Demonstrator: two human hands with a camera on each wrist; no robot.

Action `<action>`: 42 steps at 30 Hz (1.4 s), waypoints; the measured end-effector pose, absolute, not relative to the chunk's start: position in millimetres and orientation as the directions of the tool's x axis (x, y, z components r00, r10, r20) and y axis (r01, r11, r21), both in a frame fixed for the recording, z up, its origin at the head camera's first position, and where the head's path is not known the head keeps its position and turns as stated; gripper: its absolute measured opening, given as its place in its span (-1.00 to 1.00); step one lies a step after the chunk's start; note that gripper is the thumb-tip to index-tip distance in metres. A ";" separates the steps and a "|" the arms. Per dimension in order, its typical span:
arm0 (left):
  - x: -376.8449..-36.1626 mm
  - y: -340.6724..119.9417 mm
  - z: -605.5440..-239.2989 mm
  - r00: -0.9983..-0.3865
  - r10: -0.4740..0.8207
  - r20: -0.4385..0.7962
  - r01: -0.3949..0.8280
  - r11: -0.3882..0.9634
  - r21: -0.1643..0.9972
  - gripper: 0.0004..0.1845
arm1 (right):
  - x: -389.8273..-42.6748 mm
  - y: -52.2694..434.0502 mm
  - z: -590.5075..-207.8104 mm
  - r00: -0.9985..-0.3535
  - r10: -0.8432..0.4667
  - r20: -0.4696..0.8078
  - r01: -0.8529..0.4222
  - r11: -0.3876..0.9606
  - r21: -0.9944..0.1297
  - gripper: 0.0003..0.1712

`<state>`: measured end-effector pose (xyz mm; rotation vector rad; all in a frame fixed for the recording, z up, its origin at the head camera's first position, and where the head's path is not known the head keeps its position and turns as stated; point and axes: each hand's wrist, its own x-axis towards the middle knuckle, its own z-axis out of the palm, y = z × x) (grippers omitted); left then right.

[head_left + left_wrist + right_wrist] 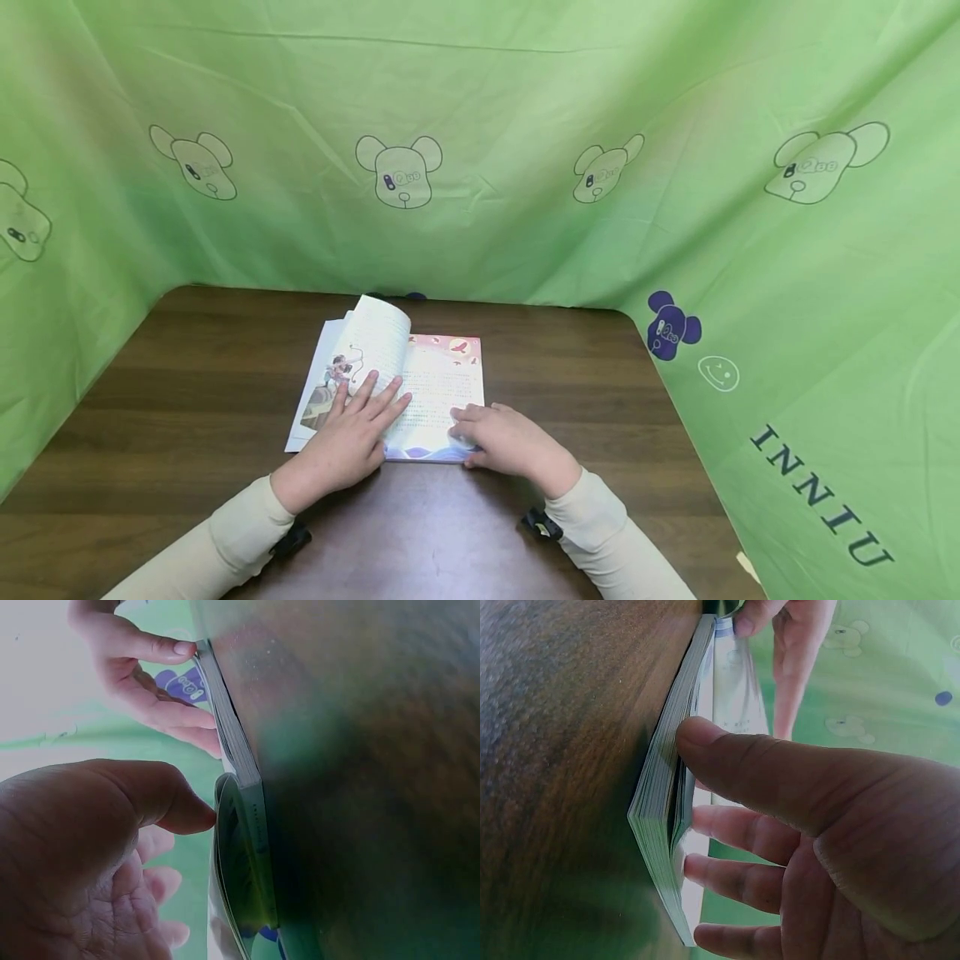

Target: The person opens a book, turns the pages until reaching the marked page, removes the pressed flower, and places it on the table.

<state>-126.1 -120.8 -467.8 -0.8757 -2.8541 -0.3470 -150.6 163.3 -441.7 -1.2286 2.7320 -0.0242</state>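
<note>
An open picture book (442,383) lies on the brown table (187,400). My left hand (363,412) lies flat on the left-hand page with straight fingers, holding it down; one leaf (378,325) arches up above them. In the left wrist view the left thumb (169,799) touches the book's lower edge (247,795). My right hand (468,429) sits at the bottom right corner. In the right wrist view its thumb (735,757) presses into the page stack (664,817), where a few top leaves are parted, and its fingers (727,829) lie on the top page.
Green cloth (480,125) printed with bear heads walls the table at the back and both sides. Bare wood lies left, right and in front of the book. Black straps (542,523) sit at both wrists.
</note>
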 end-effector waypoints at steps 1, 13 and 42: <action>-126.2 -120.9 -468.1 -0.821 0.538 0.190 0.568 0.803 0.182 -0.24 | -150.6 163.5 -441.5 -0.655 -0.745 -0.129 -0.742 0.666 -0.075 -0.48; -126.2 -121.1 -467.9 -0.847 0.528 0.056 0.528 0.824 0.207 -0.37 | -151.6 165.8 -440.8 -0.641 -0.758 -0.123 -0.755 0.651 -0.078 -0.55; -123.6 -120.6 -469.2 -0.904 0.427 0.007 0.410 0.863 0.295 -0.27 | -157.3 167.6 -436.0 -0.642 -0.754 0.139 -0.761 0.649 0.007 -0.78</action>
